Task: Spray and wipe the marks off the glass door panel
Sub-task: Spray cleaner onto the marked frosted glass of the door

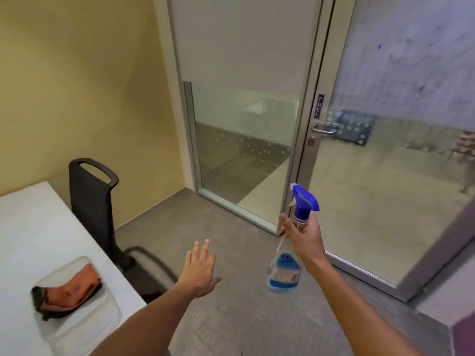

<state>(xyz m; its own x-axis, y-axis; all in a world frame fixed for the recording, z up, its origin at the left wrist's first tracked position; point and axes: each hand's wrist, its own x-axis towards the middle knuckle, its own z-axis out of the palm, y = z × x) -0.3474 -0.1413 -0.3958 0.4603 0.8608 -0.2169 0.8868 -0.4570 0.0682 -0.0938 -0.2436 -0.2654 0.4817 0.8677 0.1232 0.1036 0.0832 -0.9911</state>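
Blue-capped spray bottle (288,253) is gripped at the neck by the right hand (304,240), nozzle toward the marked glass door panel (401,98). Left hand (199,271) is held empty, fingers (203,253) spread, likely for the orange cloth (69,289) left on the tabletop (30,227).

Open floor (231,253) lies between me and the glass door panel (401,124); nothing stands in that path. At my left, the white table (38,227) and black chair (92,201) close off that side. The door handle (324,129) projects at the frame edge.
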